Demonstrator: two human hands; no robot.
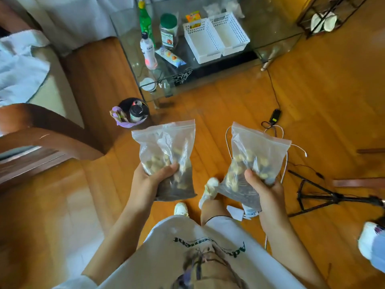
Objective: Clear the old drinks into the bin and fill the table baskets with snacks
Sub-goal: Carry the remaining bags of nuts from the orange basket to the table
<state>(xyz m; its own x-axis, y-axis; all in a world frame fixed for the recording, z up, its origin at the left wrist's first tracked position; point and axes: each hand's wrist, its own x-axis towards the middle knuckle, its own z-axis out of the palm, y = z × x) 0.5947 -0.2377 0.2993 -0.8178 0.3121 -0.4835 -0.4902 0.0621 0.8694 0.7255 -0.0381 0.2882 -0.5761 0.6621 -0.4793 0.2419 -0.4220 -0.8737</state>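
My left hand (150, 180) grips a clear zip bag of mixed nuts (166, 155) from below. A second zip bag of nuts (252, 161) is held the same way by my right hand (266, 192). Both bags are upright above the wooden floor. Ahead stands a glass table (270, 38) with two empty white baskets (201, 41) (231, 32) side by side. On its left part stand a green bottle (144, 21), a white bottle (148, 51), a green-lidded jar (169, 30) and a flat snack packet (173, 57). A small dark bin (133, 112) with a purple liner sits on the floor, holding bottles.
A wooden-framed sofa (41, 130) with a white cloth is on the left. Cables and a black adapter (275, 116) lie on the floor to the right, beside a black tripod (325, 195). A metal rack (325, 15) stands at the far right.
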